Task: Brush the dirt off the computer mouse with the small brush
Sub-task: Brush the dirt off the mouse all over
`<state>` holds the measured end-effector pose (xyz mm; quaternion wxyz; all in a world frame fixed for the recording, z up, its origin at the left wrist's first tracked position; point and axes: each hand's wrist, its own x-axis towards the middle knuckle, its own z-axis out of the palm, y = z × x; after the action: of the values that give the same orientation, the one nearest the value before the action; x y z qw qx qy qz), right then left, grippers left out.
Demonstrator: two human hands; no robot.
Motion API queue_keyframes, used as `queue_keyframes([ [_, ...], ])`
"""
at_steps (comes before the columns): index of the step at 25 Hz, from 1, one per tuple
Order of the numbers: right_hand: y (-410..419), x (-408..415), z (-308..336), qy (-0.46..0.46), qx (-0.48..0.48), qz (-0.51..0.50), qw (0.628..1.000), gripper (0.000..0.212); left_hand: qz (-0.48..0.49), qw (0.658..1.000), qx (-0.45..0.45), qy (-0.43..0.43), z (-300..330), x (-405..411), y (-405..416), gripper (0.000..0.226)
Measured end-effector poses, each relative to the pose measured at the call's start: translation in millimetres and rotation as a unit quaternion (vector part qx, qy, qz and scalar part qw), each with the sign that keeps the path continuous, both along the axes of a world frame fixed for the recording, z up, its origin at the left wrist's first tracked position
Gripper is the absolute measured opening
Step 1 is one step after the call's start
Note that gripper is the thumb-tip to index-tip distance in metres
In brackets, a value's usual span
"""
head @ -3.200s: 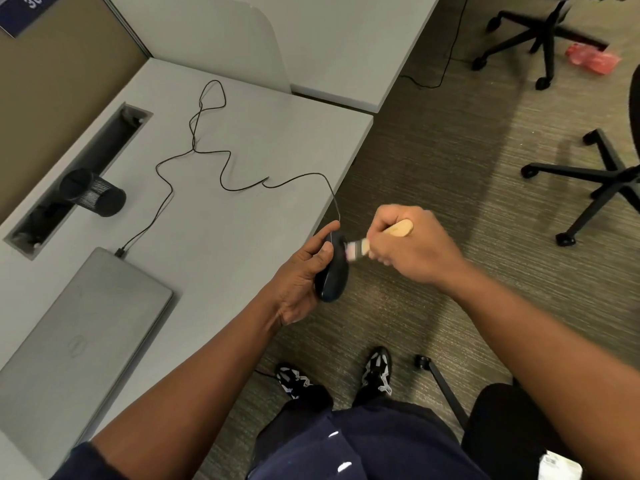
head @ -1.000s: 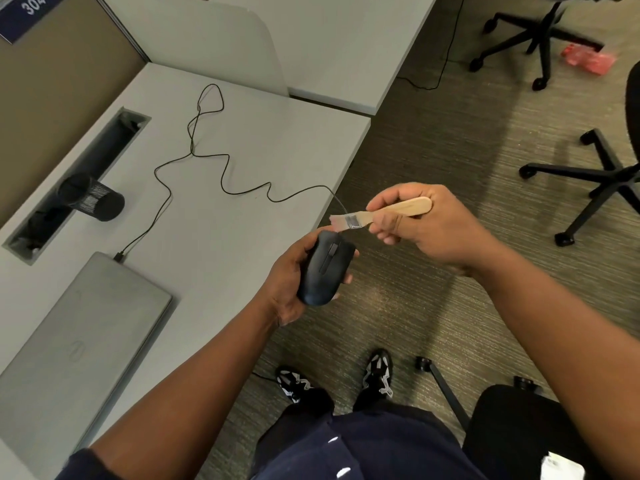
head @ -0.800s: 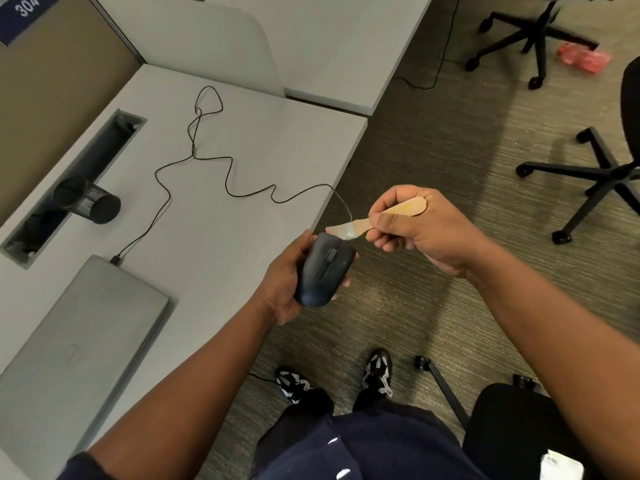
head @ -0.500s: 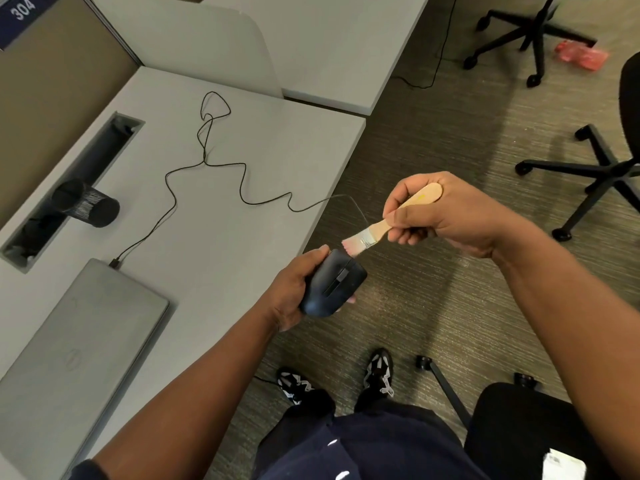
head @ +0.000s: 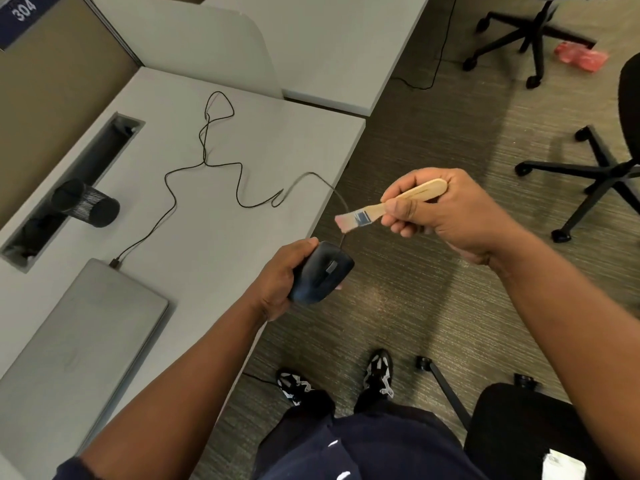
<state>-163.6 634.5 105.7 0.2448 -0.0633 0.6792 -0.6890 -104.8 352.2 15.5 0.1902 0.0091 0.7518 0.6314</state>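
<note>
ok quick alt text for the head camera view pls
A person's left hand grips a black wired computer mouse beside a grey desk, while the right hand holds a small wooden-handled brush just above it, bristles not touching. A closed grey laptop lies on the desk.

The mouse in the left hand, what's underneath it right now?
Fingers of the left hand curl under the mouse; below lies carpet beside the desk's edge. The mouse's underside is hidden.
</note>
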Motion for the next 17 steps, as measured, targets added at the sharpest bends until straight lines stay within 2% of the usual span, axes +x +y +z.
queue_keyframes([
  [2, -1.1, -0.3, 0.3, -0.005, -0.027, -0.010, 1.000, 0.017, -0.011, 1.000, 0.020, -0.012, 1.2, -0.9, 1.5, 0.051],
  [4, -6.1, 2.6, -1.3, -0.002, -0.009, 0.021, 1.000, 0.024, -0.013, 0.998, 0.049, -0.032, 4.3, -1.5, 6.7, 0.068],
  [8, 0.1, 1.2, -1.7, -0.014, 0.044, 0.063, 0.997, 0.023, -0.010, 0.999, 0.045, -0.010, 10.2, -2.7, 7.8, 0.053],
  [10, 7.7, -1.7, 0.4, -0.018, 0.031, 0.058, 0.998, 0.024, -0.011, 0.999, 0.039, 0.001, 7.9, -1.6, 6.9, 0.057],
  [13, 4.1, -1.0, -1.0, -0.018, 0.003, 0.064, 0.998, 0.025, 0.002, 0.999, 0.033, -0.001, 9.9, -1.2, 8.2, 0.046],
  [17, 7.9, 0.0, -2.8, -0.024, 0.054, 0.094, 0.994, 0.020, 0.025, 0.999, 0.027, -0.006, 17.3, -0.7, 5.8, 0.055],
])
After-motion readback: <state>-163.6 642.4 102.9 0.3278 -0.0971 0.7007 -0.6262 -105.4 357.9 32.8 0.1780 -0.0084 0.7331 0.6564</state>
